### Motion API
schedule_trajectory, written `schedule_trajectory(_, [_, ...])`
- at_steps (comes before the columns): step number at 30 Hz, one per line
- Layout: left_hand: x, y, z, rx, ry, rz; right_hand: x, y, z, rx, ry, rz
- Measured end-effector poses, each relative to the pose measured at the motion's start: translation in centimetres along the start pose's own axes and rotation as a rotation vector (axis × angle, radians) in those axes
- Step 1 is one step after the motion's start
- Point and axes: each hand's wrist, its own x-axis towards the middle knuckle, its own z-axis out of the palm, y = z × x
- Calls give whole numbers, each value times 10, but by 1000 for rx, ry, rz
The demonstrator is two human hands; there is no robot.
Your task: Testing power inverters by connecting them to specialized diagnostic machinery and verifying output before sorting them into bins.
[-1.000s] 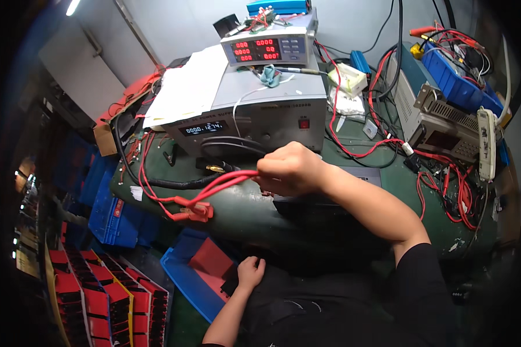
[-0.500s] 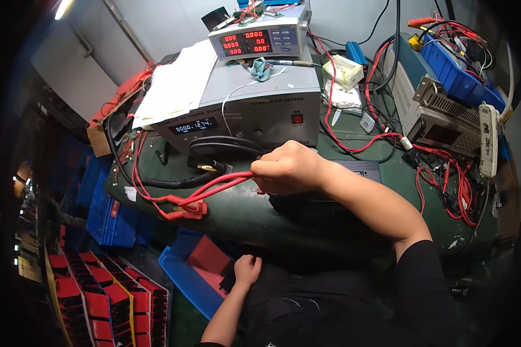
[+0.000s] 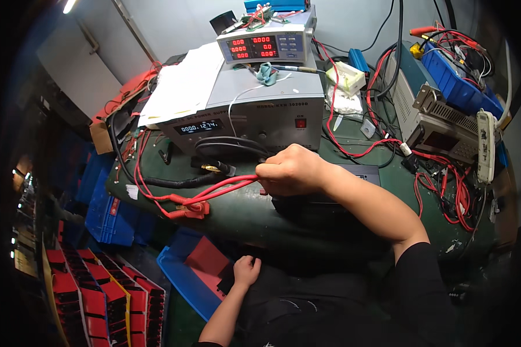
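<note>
My right hand (image 3: 292, 169) reaches across to the front of the table, its fingers closed around red cables (image 3: 228, 184). These cables run left to a red plug or clamp (image 3: 195, 210) at the table's front edge. Just behind the hand, a black cable loop (image 3: 228, 141) hangs before the grey power supply (image 3: 283, 122). Under my right hand and forearm lies a dark ribbed box (image 3: 362, 172), partly hidden. My left hand (image 3: 247, 270) is low by my lap with curled fingers, beside a blue bin (image 3: 176, 280); what it holds, if anything, is hidden.
A meter with red digits (image 3: 264, 47) and paper sheets (image 3: 185, 81) rest on the power supply. At right are grey instruments (image 3: 440, 124), a blue bin of wires (image 3: 463, 78), a power strip (image 3: 486, 147) and tangled red leads (image 3: 460, 196). Red-and-black units (image 3: 98, 306) stand in rows lower left.
The whole view has shifted slightly. My right hand keeps its grip on the red cables, and my left hand stays low beside the bin.
</note>
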Motion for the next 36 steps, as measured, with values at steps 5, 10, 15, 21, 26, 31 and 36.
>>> schedule_trajectory(5, [-1,-1,-2,7,-2,1,2,-4,-1,-9,-21,3])
schedule_trajectory(10, [-3,-2,-1,14,11,1,4,-6,-1,3,-7,6])
schedule_trajectory(15, [-1,-3,1,17,13,6,2,-4,0,-14,-23,21])
schedule_trajectory(21, [2,-3,2,16,27,14,8,-8,2,23,-65,90])
schedule_trajectory(26, [-1,3,2,26,13,7,16,-13,1,-6,-164,154])
schedule_trajectory(31, [-3,14,-7,-17,-12,-26,15,-19,-6,70,-181,135])
schedule_trajectory(36, [9,41,-25,-163,-43,14,3,-12,7,74,-92,116])
